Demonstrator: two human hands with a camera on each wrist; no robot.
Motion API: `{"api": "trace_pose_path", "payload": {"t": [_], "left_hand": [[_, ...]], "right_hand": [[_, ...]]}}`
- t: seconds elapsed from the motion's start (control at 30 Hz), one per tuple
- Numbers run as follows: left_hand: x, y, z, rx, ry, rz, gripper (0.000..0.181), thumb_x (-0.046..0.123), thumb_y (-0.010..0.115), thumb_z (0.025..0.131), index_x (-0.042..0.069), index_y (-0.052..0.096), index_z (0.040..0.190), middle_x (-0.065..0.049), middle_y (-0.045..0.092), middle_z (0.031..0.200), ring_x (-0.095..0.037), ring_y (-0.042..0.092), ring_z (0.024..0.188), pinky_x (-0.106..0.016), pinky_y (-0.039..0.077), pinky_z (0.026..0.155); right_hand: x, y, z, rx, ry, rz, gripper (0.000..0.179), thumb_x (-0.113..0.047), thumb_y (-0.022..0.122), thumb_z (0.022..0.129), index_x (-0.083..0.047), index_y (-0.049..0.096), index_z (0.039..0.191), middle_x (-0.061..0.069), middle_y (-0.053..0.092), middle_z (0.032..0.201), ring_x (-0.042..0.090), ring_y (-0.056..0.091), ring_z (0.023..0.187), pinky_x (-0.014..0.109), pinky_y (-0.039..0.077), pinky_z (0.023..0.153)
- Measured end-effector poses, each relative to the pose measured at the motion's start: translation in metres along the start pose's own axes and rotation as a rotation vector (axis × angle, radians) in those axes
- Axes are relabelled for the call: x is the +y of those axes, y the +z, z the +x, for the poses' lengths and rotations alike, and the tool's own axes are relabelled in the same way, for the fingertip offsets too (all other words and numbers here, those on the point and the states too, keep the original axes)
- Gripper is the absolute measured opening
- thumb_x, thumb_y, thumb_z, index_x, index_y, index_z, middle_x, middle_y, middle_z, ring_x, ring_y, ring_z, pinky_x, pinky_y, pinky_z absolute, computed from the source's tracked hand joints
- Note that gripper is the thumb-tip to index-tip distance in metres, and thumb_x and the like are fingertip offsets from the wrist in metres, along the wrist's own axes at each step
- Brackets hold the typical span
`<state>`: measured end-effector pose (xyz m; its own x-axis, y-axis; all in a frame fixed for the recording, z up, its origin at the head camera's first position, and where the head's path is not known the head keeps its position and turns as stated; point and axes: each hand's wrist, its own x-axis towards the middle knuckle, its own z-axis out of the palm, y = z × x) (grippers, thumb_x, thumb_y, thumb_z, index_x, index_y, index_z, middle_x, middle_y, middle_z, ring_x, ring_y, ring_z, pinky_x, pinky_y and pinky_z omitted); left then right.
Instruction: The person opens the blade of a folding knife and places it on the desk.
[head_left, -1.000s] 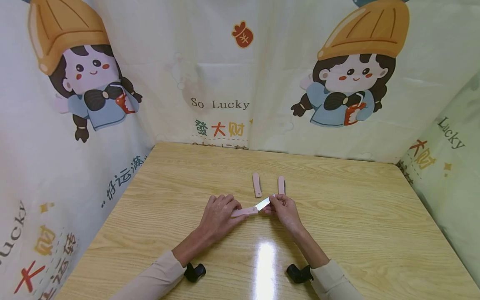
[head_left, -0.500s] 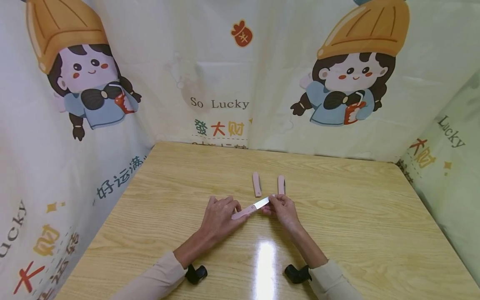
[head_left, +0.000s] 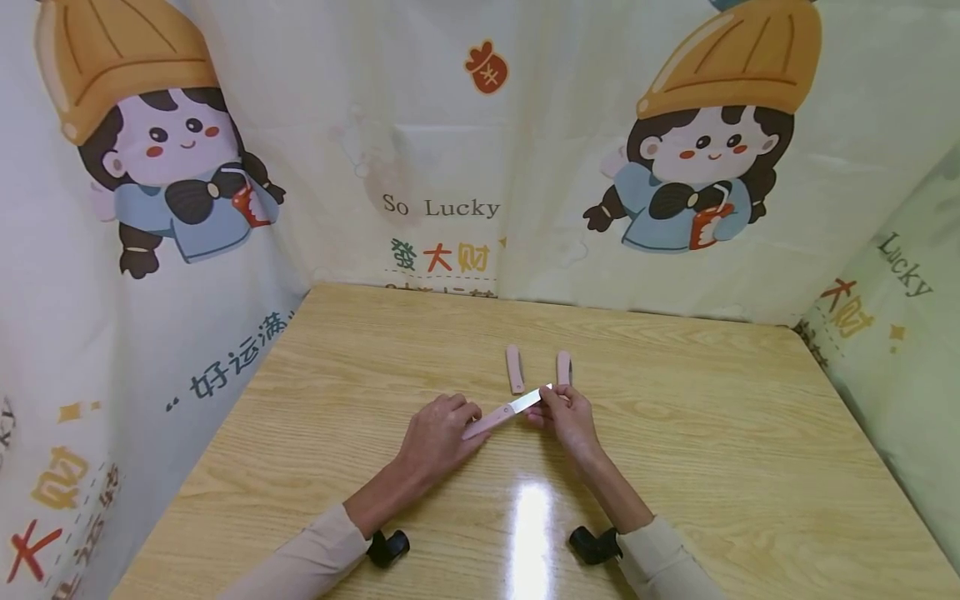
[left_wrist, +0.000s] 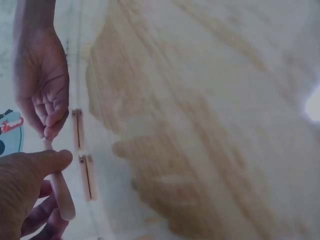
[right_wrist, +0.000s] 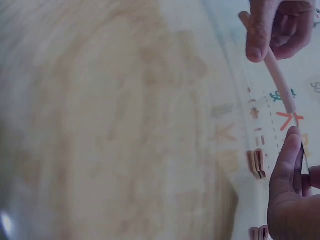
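Above the counter (head_left: 712, 467): I'm apparently opening a pink folding knife (head_left: 507, 412).
Left grip (head_left: 437, 435): clamping its handle (head_left: 487, 423).
Right grip (head_left: 573, 423): pinching its blade (head_left: 529, 399).
Next move: probably calling for careful release.

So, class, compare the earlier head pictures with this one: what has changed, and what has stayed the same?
The pink handle has swung its blade end away from the person, so handle and blade, bent at an angle before, now lie nearly in line. Nothing was let go: the left hand still grips the handle, the right hand pinches the blade. Both closed knives stayed put.
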<state>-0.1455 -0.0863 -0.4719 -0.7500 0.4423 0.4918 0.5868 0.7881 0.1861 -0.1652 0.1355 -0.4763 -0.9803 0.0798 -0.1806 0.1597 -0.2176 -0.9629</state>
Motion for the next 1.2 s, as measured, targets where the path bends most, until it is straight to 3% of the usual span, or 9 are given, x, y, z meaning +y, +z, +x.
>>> {"api": "trace_pose_path", "payload": {"t": [0.17, 0.37, 0.63, 0.87, 1.1, 1.2], "left_hand": [[0.000, -0.001, -0.001, 0.004, 0.053, 0.018, 0.023, 0.029, 0.086, 0.084, 0.010, 0.077, 0.092, -0.001, 0.063, 0.085, -0.013, 0.057, 0.069, -0.027, 0.052, 0.055], [-0.003, 0.001, 0.000, 0.038, 0.098, 0.064, 0.018, 0.026, 0.083, 0.088, 0.009, 0.078, 0.090, -0.001, 0.062, 0.083, -0.012, 0.057, 0.065, -0.025, 0.049, 0.049], [-0.007, 0.002, 0.005, 0.108, 0.143, 0.121, 0.014, 0.021, 0.083, 0.087, 0.008, 0.079, 0.090, -0.002, 0.061, 0.082, -0.011, 0.056, 0.063, -0.023, 0.047, 0.045], [-0.010, 0.001, 0.006, 0.081, 0.065, 0.033, 0.014, 0.018, 0.082, 0.088, 0.006, 0.080, 0.094, -0.003, 0.062, 0.084, -0.012, 0.057, 0.064, -0.026, 0.049, 0.049], [-0.012, -0.001, 0.011, 0.079, 0.014, -0.014, 0.014, 0.017, 0.081, 0.090, 0.004, 0.079, 0.093, -0.004, 0.064, 0.084, -0.010, 0.057, 0.063, -0.026, 0.049, 0.049], [-0.012, -0.003, 0.014, 0.080, -0.043, -0.072, 0.014, 0.018, 0.080, 0.091, 0.004, 0.079, 0.092, -0.003, 0.065, 0.082, -0.009, 0.057, 0.061, -0.025, 0.048, 0.049]], "right_hand": [[-0.002, -0.001, -0.001, -0.033, -0.031, 0.015, 0.024, -0.013, 0.051, 0.108, 0.010, 0.049, 0.117, 0.020, 0.071, 0.095, 0.019, 0.072, 0.079, 0.031, 0.058, 0.078], [-0.005, -0.002, -0.002, -0.073, -0.085, 0.012, 0.028, -0.013, 0.050, 0.109, 0.012, 0.050, 0.122, 0.027, 0.068, 0.104, 0.020, 0.072, 0.083, 0.033, 0.058, 0.080], [-0.009, 0.000, -0.003, -0.063, -0.112, 0.047, 0.034, -0.019, 0.052, 0.109, 0.014, 0.052, 0.120, 0.023, 0.070, 0.102, 0.021, 0.073, 0.087, 0.035, 0.057, 0.083], [-0.010, -0.002, -0.005, -0.036, -0.086, -0.038, 0.041, -0.026, 0.049, 0.110, 0.013, 0.051, 0.122, 0.023, 0.071, 0.100, 0.021, 0.073, 0.082, 0.034, 0.058, 0.080], [-0.007, -0.003, -0.007, -0.045, -0.063, -0.090, 0.034, -0.020, 0.047, 0.110, 0.013, 0.052, 0.118, 0.021, 0.071, 0.094, 0.021, 0.072, 0.078, 0.035, 0.059, 0.077], [-0.007, -0.003, -0.008, -0.048, -0.064, -0.111, 0.032, -0.017, 0.046, 0.110, 0.013, 0.053, 0.118, 0.021, 0.071, 0.094, 0.022, 0.071, 0.078, 0.034, 0.059, 0.075]]}}
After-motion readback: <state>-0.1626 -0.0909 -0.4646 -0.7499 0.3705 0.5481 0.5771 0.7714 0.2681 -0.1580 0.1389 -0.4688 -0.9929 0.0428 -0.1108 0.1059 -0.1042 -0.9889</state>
